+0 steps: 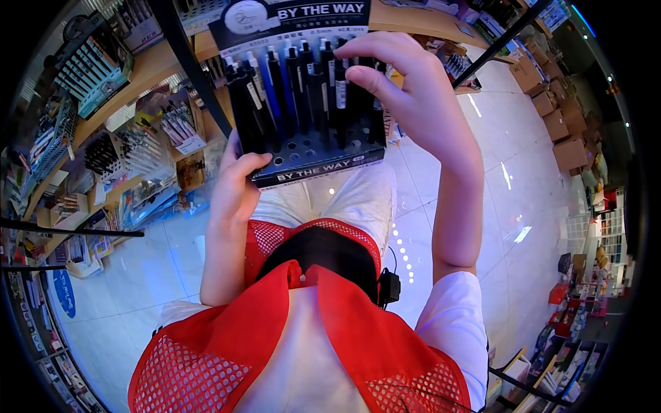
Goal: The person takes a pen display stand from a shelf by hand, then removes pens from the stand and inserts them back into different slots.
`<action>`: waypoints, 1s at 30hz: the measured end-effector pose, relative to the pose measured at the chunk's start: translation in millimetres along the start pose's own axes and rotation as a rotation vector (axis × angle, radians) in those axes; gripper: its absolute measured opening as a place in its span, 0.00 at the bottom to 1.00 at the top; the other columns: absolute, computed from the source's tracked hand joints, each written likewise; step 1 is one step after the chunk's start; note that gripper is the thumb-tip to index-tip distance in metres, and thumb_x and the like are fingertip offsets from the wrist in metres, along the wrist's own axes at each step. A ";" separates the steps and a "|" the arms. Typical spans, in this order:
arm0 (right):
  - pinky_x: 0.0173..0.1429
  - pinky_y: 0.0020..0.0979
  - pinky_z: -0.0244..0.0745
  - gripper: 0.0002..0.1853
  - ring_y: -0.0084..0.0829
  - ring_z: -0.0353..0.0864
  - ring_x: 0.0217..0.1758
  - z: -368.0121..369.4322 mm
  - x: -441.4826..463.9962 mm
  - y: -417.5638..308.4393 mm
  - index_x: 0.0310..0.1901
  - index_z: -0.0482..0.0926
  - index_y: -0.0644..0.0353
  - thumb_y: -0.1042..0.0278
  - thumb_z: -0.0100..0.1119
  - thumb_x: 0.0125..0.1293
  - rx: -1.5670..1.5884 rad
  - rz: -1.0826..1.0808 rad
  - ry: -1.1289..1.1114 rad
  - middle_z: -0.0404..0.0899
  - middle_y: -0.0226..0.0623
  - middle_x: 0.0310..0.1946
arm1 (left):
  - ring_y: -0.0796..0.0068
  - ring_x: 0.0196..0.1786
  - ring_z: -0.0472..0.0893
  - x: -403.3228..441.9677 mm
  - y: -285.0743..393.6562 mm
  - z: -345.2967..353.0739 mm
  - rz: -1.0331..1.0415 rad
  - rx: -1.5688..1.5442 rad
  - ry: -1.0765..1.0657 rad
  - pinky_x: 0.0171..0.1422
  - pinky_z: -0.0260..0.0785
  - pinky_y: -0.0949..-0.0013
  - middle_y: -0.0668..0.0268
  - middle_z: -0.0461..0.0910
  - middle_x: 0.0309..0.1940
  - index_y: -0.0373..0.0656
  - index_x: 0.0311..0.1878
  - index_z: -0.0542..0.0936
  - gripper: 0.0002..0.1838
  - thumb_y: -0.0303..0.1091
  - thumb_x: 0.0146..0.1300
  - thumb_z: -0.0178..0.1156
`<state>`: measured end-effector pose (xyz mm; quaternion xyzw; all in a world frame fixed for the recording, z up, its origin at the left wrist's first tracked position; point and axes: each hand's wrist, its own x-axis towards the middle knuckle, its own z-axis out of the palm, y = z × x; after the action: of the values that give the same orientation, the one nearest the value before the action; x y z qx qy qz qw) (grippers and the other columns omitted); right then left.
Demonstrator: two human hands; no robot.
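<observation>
The pen display box (323, 171) is gripped at its lower-left corner by the left hand (236, 180); the right hand (418, 86), thumb and forefinger parted, is at the right-hand pens (340, 89), contact unclear. Around: a black post (191, 62), stocked wooden shelves (148, 67), glossy floor tiles (523, 213), cartons (569, 155).

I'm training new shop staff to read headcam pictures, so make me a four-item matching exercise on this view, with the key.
Column one
1. Left hand
2. Right hand
3. Vest
4. Cardboard boxes

Column two
A. Red, with mesh panels
B. At the upper part of the pens
C. Brown, piled toward the upper right of the view
D. Holding the lower left corner of the display box

Right pairs: 1-D, 2-B, 3-A, 4-C
</observation>
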<state>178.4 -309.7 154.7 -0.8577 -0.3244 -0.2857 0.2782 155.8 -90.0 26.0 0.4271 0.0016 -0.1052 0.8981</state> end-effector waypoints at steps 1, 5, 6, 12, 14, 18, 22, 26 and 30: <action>0.49 0.34 0.71 0.10 0.39 0.76 0.43 -2.5 1.1 -0.6 0.37 0.81 0.63 0.66 0.64 0.55 -0.024 -0.016 -0.016 0.80 0.38 0.35 | 0.66 0.54 0.75 -0.7 2.5 1.0 0.007 0.009 0.011 0.59 0.68 0.66 0.58 0.73 0.53 0.37 0.66 0.61 0.36 0.17 0.48 0.49; 0.48 0.35 0.70 0.11 0.40 0.74 0.43 5.7 1.9 1.8 0.35 0.82 0.62 0.65 0.65 0.54 -0.057 -0.052 0.002 0.78 0.38 0.33 | 0.66 0.52 0.75 -3.3 7.4 7.6 0.015 -0.006 0.030 0.57 0.69 0.66 0.58 0.74 0.51 0.38 0.65 0.61 0.35 0.17 0.48 0.49; 0.48 0.36 0.70 0.11 0.40 0.74 0.42 7.1 2.1 2.1 0.35 0.82 0.62 0.64 0.65 0.54 -0.073 -0.049 0.010 0.78 0.38 0.33 | 0.66 0.51 0.76 -3.9 7.5 7.9 0.014 -0.006 0.027 0.57 0.69 0.66 0.58 0.74 0.51 0.38 0.65 0.62 0.35 0.17 0.48 0.49; 0.47 0.34 0.70 0.10 0.40 0.75 0.42 8.1 1.4 2.9 0.33 0.81 0.64 0.66 0.66 0.53 0.000 0.016 -0.018 0.77 0.38 0.33 | 0.67 0.52 0.75 -1.1 1.0 0.6 -0.023 0.003 0.002 0.58 0.68 0.67 0.59 0.73 0.52 0.38 0.66 0.61 0.36 0.17 0.48 0.49; 0.47 0.33 0.70 0.10 0.39 0.75 0.42 5.3 2.3 1.8 0.34 0.81 0.65 0.67 0.64 0.55 0.096 0.090 -0.021 0.77 0.39 0.34 | 0.67 0.53 0.74 -0.6 -0.5 0.8 -0.015 0.020 -0.012 0.59 0.67 0.67 0.59 0.73 0.52 0.38 0.66 0.60 0.36 0.17 0.48 0.50; 0.48 0.31 0.70 0.10 0.38 0.77 0.42 -5.2 6.2 -1.2 0.37 0.80 0.67 0.69 0.61 0.57 0.186 0.142 -0.051 0.78 0.40 0.37 | 0.66 0.53 0.76 2.5 -11.2 -2.5 0.041 0.077 -0.021 0.57 0.68 0.66 0.59 0.74 0.52 0.37 0.65 0.61 0.34 0.17 0.49 0.50; 0.48 0.25 0.71 0.07 0.21 0.76 0.40 -12.2 5.8 -5.9 0.39 0.80 0.65 0.76 0.56 0.61 0.145 0.224 -0.174 0.79 0.31 0.35 | 0.67 0.52 0.76 2.1 -13.4 -1.2 0.003 0.051 -0.024 0.56 0.69 0.66 0.59 0.75 0.52 0.36 0.64 0.63 0.32 0.18 0.51 0.51; 0.46 0.25 0.72 0.08 0.23 0.78 0.37 -10.1 3.0 -0.9 0.40 0.80 0.64 0.75 0.59 0.59 0.166 0.210 -0.095 0.81 0.33 0.33 | 0.68 0.52 0.76 1.5 -9.0 -1.4 -0.030 0.019 -0.036 0.57 0.68 0.66 0.59 0.75 0.51 0.36 0.63 0.64 0.31 0.18 0.51 0.50; 0.46 0.25 0.73 0.09 0.23 0.78 0.37 -10.4 1.1 -4.1 0.40 0.79 0.64 0.74 0.62 0.57 0.195 0.279 -0.077 0.81 0.33 0.32 | 0.68 0.52 0.77 2.2 -7.0 -3.1 -0.023 0.024 -0.054 0.57 0.68 0.66 0.58 0.75 0.51 0.36 0.62 0.65 0.30 0.18 0.51 0.50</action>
<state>172.9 -313.6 163.7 -0.8737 -0.2386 -0.1783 0.3845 156.8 -92.3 18.4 0.4348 -0.0187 -0.1270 0.8913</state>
